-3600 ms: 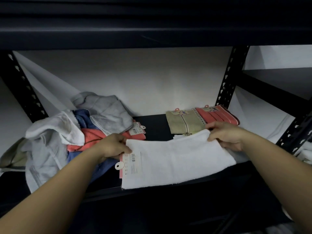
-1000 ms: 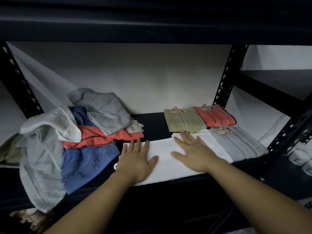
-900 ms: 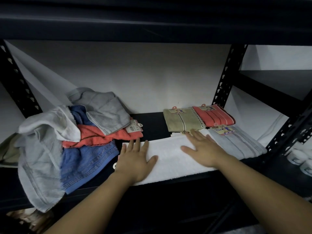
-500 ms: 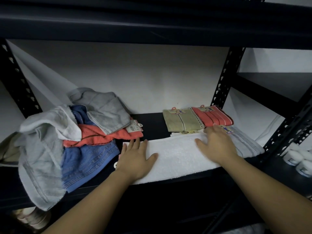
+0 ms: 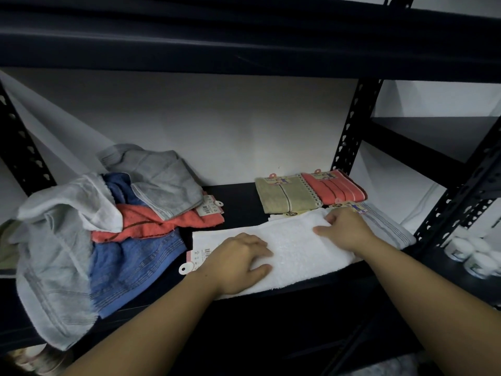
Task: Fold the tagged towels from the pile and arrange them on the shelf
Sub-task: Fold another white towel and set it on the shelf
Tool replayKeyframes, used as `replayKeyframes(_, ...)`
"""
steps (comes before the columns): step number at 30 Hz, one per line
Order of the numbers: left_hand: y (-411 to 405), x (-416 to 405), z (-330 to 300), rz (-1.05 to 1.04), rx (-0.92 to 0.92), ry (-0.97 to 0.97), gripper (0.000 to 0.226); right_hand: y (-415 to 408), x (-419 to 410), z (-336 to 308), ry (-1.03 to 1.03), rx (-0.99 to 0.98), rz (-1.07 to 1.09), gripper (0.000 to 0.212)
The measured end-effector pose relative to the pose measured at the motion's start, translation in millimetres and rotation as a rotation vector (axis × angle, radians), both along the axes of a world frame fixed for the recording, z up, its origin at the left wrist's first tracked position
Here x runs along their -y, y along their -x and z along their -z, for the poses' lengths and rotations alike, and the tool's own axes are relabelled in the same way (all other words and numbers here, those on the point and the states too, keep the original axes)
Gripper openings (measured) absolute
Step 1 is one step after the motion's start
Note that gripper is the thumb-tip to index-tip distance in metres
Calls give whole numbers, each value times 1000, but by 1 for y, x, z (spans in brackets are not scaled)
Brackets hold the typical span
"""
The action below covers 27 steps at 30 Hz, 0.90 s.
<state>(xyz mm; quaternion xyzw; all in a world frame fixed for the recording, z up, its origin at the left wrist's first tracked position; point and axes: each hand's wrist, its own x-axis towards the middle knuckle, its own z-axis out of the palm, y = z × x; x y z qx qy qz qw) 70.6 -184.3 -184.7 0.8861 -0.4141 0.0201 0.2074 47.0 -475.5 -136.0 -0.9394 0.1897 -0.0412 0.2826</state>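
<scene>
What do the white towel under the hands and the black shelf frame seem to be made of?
White towel: probably cotton terry; its surface looks nubbly, matte and soft, and it lies in folded layers. Shelf frame: likely painted steel; the upright is thin, dark, slightly glossy, with punched keyhole slots.

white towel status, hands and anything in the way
Left hand flat on white towel. Right hand grips its far end. Grey folded towel alongside.

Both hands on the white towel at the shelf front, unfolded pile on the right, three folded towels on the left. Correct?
Sides are swapped. In the head view the unfolded pile is on the left and the folded towels on the right. Both the left hand and right hand are on the white towel at the shelf front.
</scene>
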Motion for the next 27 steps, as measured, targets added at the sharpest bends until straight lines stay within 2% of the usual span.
replayKeyframes(4,-1,4,-1,17,26,-67,46,10,-6,-24,-148,45,-49,17)
replayKeyframes(5,-1,5,-2,21,31,-81,45,14,-8,-30,-210,74,-68,17)
replayKeyframes(9,-5,0,-5,42,-46,-50,45,24,-26,-55,-317,222,-188,44)
replayKeyframes(12,-8,-23,-10,13,-97,104,43,26,-45,-68,-353,256,-302,36)
replayKeyframes(14,-10,-50,-14,-34,-49,183,34,26,-63,-70,-340,229,-384,26)
replayKeyframes(17,-9,-92,-18,-70,20,188,29,22,-96,-65,-321,180,-472,18)
replayKeyframes(19,-7,-113,-15,-79,26,163,36,16,-118,-57,-309,163,-491,15)
replayKeyframes(23,1,-134,-5,-77,-6,71,67,6,-160,-39,-312,104,-490,11)
replayKeyframes(27,9,-136,0,-136,-68,117,83,1,-187,-23,-293,66,-505,14)
